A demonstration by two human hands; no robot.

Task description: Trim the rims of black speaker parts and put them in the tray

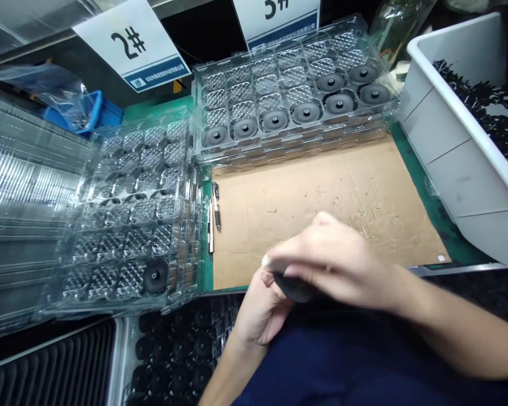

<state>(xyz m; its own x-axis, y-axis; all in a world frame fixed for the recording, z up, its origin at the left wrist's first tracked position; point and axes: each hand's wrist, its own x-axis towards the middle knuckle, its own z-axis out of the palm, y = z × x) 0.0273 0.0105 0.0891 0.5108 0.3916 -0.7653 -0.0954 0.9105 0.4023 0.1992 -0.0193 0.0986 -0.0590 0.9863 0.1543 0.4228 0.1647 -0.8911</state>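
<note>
A dark round rubber part [294,286] is held between my two hands, close to my body and over the front edge of the cardboard sheet [275,208]. Blurred by motion, my right hand [334,259] closes over the part from above. My left hand [265,310] grips it from below and the left, with its fingers partly hidden. A small white spot shows at the fingertips; I cannot make out what it is. Similar black discs sit in the clear tray [254,138] at the back and in the clear tray [175,282] on the left.
At the right stands a white bin [457,135] of small black pieces. A pen [216,208] lies at the cardboard's left edge. Numbered paper signs [131,45] hang behind. A blue box [105,113] stands back left; more black discs [173,349] lie below the bench.
</note>
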